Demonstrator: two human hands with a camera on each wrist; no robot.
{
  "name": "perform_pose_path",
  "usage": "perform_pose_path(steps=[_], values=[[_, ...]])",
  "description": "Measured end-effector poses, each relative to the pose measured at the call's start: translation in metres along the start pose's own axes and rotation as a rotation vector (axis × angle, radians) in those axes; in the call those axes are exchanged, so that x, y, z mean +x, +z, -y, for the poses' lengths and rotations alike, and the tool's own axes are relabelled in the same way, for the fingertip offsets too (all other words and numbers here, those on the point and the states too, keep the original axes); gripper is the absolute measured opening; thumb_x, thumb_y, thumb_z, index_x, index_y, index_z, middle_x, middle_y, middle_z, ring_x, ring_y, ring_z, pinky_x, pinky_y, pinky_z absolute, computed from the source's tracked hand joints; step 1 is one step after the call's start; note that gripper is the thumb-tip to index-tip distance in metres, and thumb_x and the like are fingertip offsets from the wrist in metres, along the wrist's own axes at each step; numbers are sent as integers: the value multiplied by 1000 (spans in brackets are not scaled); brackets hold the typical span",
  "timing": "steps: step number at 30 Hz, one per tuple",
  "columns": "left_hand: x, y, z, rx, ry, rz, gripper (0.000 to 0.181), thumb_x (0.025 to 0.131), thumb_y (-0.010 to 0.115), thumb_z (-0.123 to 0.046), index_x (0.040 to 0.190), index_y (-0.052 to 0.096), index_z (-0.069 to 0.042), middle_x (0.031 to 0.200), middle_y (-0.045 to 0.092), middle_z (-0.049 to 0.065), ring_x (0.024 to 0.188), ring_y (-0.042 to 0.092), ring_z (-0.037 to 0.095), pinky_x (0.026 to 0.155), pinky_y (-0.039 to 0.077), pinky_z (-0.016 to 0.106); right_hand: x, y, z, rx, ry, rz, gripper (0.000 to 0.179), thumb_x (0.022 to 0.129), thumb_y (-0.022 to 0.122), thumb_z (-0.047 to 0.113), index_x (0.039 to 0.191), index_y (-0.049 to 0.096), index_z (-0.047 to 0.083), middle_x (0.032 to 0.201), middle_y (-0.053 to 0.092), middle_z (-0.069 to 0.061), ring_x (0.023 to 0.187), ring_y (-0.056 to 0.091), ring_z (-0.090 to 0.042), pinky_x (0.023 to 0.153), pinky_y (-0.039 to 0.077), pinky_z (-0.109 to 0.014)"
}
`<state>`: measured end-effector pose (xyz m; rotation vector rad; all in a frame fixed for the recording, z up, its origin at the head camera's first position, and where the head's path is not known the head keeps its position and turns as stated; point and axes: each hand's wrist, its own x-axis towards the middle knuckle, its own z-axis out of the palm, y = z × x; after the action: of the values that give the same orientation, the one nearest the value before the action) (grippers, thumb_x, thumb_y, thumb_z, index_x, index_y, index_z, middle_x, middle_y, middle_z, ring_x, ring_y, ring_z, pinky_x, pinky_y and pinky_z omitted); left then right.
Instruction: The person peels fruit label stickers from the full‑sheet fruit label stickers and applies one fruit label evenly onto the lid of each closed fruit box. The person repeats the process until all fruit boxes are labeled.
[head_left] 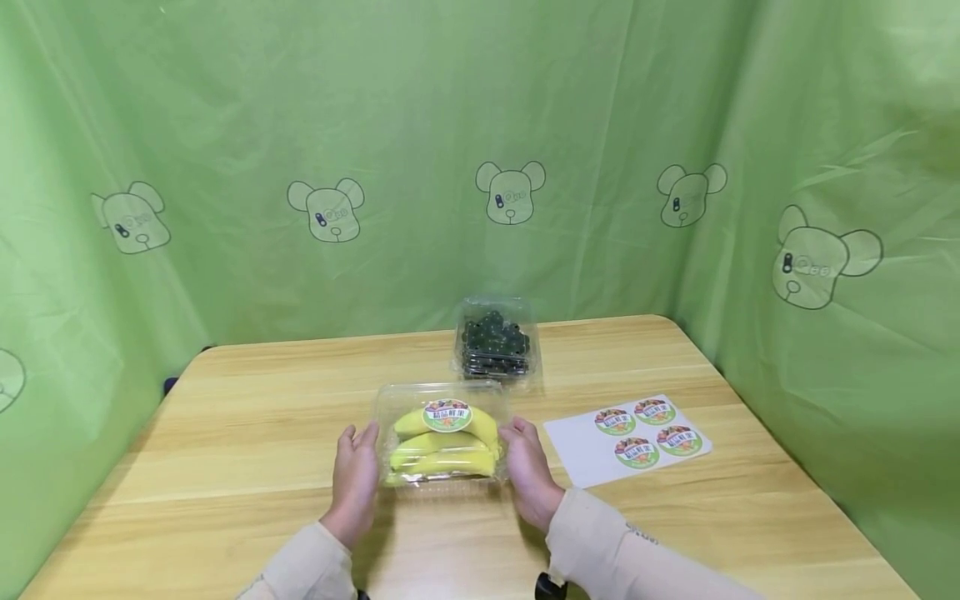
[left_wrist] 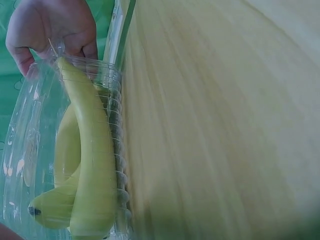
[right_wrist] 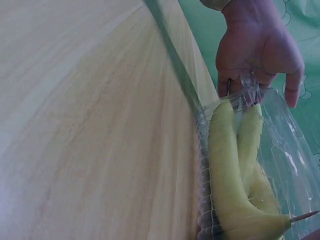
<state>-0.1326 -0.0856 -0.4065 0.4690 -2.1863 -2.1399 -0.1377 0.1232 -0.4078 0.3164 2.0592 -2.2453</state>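
Banana box (head_left: 397, 394) held crosswise

Its long axis runs left to right over the middle of the counter (head_left: 225, 450); the bananas (head_left: 446, 463) mostly lie likewise. Fingers of the left hand (head_left: 355, 479) and right hand (head_left: 531, 471) grip its short ends. The clear plastic carries a round label (head_left: 447, 415). The left wrist view reveals a banana's dark tip (left_wrist: 34, 211); only the head view shows the box of dark fruit (head_left: 495, 342) behind.

At lower centre of the head view, your left hand (head_left: 356, 478) and right hand (head_left: 532, 475) hold a closed clear box (head_left: 442, 388) of yellow bananas (head_left: 446, 461), round label (head_left: 447, 415) on top.
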Motion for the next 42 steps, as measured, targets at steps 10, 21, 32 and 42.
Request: perform_pose_path(steps=[10,21,32,42], values=[[-1,0,2,20,8,-12,75,103,38,-42,153,2,1,153,25,27,138,26,44,113,21,55,-3,2,3,-21,-23,5,61,99,41,18,149,15,-4,153,17,-29,139,16,-46,114,12,-59],[-4,-4,-3,49,18,-38,73,104,34,-44,154,-1,-4,152,25,27,136,28,45,113,20,56,-5,7,7,-5,-33,14,60,98,42,16,148,15,-4,152,19,-30,137,23,-46,112,19,-59],[-7,-5,-8,10,44,-82,69,104,35,-40,154,4,-4,140,36,26,115,45,38,101,38,49,-4,12,13,-13,-46,6,60,98,43,16,148,16,-3,151,20,-29,136,24,-46,112,20,-60],[-6,-5,-14,-11,82,-146,62,104,39,-30,152,11,-4,102,40,8,71,40,14,63,40,26,0,17,18,11,-81,-20,55,97,43,13,144,21,-5,148,25,-30,133,29,-46,110,25,-58]])
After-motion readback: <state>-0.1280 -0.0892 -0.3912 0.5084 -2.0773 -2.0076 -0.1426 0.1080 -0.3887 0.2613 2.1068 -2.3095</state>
